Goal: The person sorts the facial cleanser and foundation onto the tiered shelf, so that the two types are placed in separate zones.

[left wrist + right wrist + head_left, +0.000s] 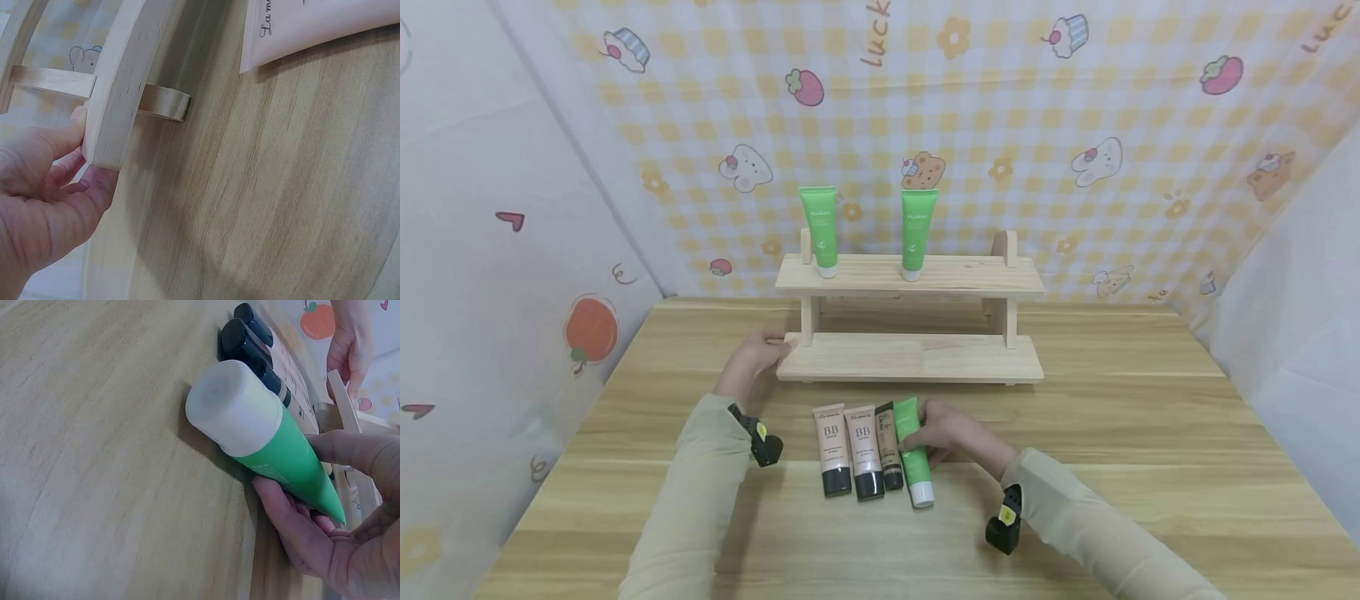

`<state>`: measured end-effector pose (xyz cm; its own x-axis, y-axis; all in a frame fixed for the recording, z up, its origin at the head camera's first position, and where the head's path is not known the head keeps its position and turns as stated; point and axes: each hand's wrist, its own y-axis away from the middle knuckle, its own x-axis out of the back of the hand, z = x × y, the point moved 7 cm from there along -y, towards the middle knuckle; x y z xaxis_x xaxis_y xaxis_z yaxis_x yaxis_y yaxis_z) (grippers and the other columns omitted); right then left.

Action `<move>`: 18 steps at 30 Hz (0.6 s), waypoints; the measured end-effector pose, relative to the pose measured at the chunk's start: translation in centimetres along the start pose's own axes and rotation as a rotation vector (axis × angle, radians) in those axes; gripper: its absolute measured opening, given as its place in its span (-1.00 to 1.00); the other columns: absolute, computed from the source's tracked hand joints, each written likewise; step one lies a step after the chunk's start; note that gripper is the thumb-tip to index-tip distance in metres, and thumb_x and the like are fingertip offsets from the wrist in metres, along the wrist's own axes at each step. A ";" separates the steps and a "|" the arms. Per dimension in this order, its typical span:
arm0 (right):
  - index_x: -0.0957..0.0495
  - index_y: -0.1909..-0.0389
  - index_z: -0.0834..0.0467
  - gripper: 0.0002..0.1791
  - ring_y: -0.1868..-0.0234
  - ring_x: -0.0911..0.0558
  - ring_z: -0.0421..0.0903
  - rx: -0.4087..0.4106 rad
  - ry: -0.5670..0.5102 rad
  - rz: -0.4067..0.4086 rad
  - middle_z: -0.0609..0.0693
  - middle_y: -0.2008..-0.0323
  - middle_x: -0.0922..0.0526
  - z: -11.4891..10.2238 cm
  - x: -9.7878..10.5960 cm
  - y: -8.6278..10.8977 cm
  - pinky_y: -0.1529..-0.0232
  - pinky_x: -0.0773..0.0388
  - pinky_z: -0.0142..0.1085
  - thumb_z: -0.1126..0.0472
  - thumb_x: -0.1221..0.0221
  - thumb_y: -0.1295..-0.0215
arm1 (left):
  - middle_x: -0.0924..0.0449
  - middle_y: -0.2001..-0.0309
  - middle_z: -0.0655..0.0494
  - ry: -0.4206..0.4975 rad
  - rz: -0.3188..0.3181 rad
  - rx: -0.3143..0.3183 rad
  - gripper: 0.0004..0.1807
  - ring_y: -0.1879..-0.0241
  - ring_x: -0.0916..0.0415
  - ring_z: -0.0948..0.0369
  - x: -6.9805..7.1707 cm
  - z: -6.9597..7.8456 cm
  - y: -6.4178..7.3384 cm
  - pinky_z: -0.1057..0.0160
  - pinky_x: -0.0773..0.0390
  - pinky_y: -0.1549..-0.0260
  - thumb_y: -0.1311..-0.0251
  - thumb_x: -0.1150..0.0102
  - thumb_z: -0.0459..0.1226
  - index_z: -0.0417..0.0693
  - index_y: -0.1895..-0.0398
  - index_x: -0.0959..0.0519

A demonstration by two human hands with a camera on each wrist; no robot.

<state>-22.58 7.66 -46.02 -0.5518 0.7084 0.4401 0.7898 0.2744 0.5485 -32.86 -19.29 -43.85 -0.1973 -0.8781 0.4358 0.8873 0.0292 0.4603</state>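
My left hand (758,357) grips the left end of the lower board of a two-tier wooden shelf (910,358), thumb on top and fingers beneath, as the left wrist view (56,181) shows. My right hand (946,427) holds a green tube with a white cap (916,467) between thumb and fingers. In the right wrist view that tube's white cap (234,406) points toward the camera, close over the table. Left of it lie a slim brown tube (889,450) and two beige BB cream tubes (864,450), (832,446) with black caps.
Two more green tubes (822,229), (916,229) stand cap-down on the upper board, one at the left and one near the middle. Behind the wood-grain table (1112,417) hangs a yellow checked cloth (985,108). White cloths (490,250) border both sides.
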 end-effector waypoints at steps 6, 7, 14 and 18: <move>-0.40 0.21 0.32 -0.62 0.51 -0.65 -0.06 -0.014 -0.035 0.013 0.14 0.41 -0.60 0.2 0.0 -0.1 0.50 -0.64 -0.27 0.29 -0.29 0.03 | -0.24 -0.25 -0.28 -0.010 -0.005 0.006 -0.39 -0.22 -0.27 -0.08 0.1 -0.1 -0.2 0.02 -0.21 -0.27 -0.32 0.09 -0.14 -0.21 -0.35 -0.08; -0.39 0.20 0.33 -0.61 0.51 -0.65 -0.05 -0.018 -0.045 0.012 0.15 0.40 -0.60 0.3 0.0 -0.2 0.50 -0.64 -0.26 0.29 -0.29 0.03 | -0.24 -0.25 -0.28 -0.013 -0.005 0.005 -0.39 -0.22 -0.27 -0.08 0.1 -0.2 -0.2 0.03 -0.21 -0.26 -0.32 0.09 -0.14 -0.22 -0.35 -0.08; -0.34 0.14 0.33 -0.57 0.44 -0.64 0.01 -0.037 -0.063 -0.015 0.19 0.33 -0.57 0.5 0.3 -0.2 0.48 -0.64 -0.23 0.31 -0.28 0.02 | -0.21 -0.27 -0.30 -0.028 -0.007 0.012 -0.40 -0.25 -0.23 -0.09 0.1 -0.2 -0.2 0.03 -0.20 -0.27 -0.33 0.10 -0.14 -0.23 -0.34 -0.09; -0.31 0.10 0.33 -0.53 0.41 -0.62 0.03 -0.055 -0.059 -0.028 0.20 0.31 -0.54 0.5 0.7 -0.2 0.46 -0.64 -0.22 0.31 -0.28 0.01 | -0.21 -0.27 -0.30 -0.034 -0.009 0.004 -0.40 -0.25 -0.22 -0.09 0.1 -0.1 -0.1 0.03 -0.20 -0.28 -0.33 0.11 -0.15 -0.25 -0.34 -0.09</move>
<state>-23.01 8.45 -46.17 -0.5556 0.7384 0.3823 0.7573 0.2595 0.5992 -32.95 -19.44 -43.93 -0.2193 -0.8616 0.4577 0.8839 0.0232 0.4671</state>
